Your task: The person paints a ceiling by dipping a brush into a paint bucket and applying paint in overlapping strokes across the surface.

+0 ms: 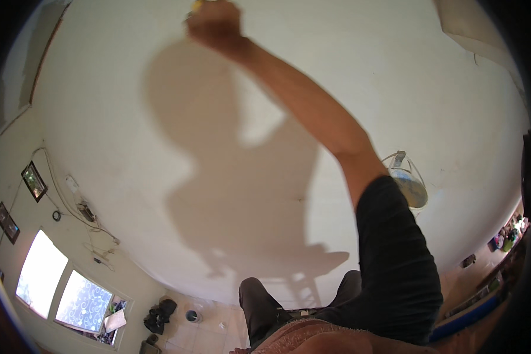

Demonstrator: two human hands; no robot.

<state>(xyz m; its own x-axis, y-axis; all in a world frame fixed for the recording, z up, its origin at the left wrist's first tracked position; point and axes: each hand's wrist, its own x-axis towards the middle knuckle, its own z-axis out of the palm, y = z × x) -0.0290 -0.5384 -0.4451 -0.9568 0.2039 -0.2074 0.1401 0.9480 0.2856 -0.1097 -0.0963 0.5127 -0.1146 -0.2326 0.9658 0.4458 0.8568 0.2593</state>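
Note:
High against the pale wall, my right hand is closed in a fist at the upper edge of the picture. A small yellow part of something sticks out of the fist; the rest is cut off or covered by my fingers, so its kind does not show. My bare right forearm comes out of a black sleeve. Right of my upper arm hangs a bucket with a wire handle and yellowish, paint-smeared insides. My left hand is outside the picture.
My shadow and a ladder's rungs fall on the wall. Far below, a dark pail and a black bag stand on the tiled floor. Cables, picture frames and windows line the left wall.

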